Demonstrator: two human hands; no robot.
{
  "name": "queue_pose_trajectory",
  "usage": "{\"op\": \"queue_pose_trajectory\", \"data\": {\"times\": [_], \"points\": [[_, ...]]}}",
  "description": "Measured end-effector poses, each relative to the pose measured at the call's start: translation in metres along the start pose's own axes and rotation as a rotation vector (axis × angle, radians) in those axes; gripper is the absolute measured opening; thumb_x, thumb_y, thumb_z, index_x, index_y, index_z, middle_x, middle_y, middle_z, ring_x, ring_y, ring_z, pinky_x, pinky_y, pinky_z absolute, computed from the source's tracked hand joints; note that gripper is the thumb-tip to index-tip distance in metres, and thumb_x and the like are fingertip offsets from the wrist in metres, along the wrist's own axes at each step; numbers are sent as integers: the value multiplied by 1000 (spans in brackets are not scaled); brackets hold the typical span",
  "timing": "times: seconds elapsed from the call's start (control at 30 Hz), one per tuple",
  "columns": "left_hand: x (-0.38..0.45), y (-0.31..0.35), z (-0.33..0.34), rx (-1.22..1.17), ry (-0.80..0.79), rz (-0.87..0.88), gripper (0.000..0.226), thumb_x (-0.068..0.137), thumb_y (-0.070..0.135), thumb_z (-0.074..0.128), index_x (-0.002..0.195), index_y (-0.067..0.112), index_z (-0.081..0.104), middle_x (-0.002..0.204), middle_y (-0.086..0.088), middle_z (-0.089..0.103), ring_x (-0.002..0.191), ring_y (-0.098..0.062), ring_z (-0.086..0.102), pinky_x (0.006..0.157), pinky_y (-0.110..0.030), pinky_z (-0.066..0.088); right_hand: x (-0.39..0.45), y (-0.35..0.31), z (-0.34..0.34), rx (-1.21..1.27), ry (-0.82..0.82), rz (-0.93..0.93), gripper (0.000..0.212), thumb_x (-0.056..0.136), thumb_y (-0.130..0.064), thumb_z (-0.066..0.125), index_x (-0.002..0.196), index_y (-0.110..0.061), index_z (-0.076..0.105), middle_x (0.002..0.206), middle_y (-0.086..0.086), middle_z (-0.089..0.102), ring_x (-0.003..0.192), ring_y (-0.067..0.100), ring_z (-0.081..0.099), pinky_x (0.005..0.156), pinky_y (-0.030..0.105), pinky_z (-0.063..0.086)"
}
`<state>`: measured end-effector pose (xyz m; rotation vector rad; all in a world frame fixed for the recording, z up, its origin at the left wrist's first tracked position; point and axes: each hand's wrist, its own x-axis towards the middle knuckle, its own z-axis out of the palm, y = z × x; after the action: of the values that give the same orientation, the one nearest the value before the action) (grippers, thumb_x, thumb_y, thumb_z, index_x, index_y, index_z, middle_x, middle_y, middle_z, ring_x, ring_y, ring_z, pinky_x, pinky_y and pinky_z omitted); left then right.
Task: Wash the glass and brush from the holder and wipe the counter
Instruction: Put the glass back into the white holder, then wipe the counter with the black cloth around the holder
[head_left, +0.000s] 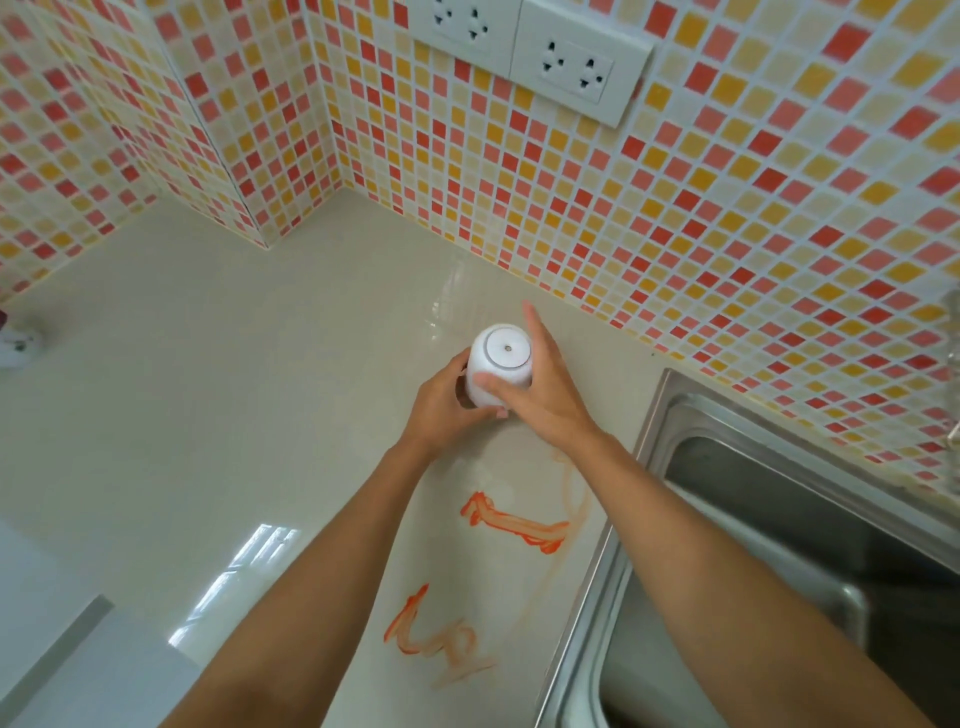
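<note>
A white holder (500, 366) is turned bottom up just above the cream counter (234, 405), near the tiled back wall. Its round base, with a small hole in the middle, faces me. My left hand (444, 402) wraps its left side and lower rim. From the right, my right hand (543, 382) clasps it with the thumb across the front and the index finger stretched out towards the wall. Orange smears (511, 525) mark the counter below my hands, and a second patch of orange smears (431, 636) lies nearer me. No brush is in view. A faint clear glassy shape (452, 293) stands behind the holder.
A steel sink (779, 545) is sunk into the counter at the right, its rim close to my right forearm. Mosaic-tiled walls meet in a corner at the back, with two white sockets (574, 65) high up. A small white object (18, 343) sits at the far left edge.
</note>
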<state>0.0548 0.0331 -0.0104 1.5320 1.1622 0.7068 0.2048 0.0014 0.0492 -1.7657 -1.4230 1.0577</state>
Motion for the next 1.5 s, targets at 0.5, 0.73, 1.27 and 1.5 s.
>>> {"op": "queue_pose_trajectory", "data": {"times": [0.5,0.73,1.27,1.5], "points": [[2,4,2,138,-108,-32,92,66,28,88,143,29,40,122,8,64,111,-14,62,94,-23,49,-22,21,-6,118,56,256,94,79,-75,52,154,-28,20,150,-4,43,136,17,42,113,36,32],[-56,11,-2,400,26,-136,85,82,32,75,150,11,28,143,-12,47,126,-30,50,105,-38,40,-93,36,-33,-234,298,189,77,95,-60,40,155,-17,18,161,2,22,147,18,23,118,31,16],[-164,150,160,772,-36,773,71,97,56,24,153,16,9,161,-3,3,149,-18,-5,120,-35,1,-305,101,-125,-603,670,58,73,98,-60,15,154,-14,13,162,-3,5,150,10,-2,122,32,-2],[-152,264,242,795,14,934,69,102,49,31,154,16,0,162,-4,-6,150,-18,-8,122,-35,-2,-342,53,-242,-656,946,-228,59,102,-33,37,153,-8,22,162,4,18,150,12,9,123,32,8]]}}
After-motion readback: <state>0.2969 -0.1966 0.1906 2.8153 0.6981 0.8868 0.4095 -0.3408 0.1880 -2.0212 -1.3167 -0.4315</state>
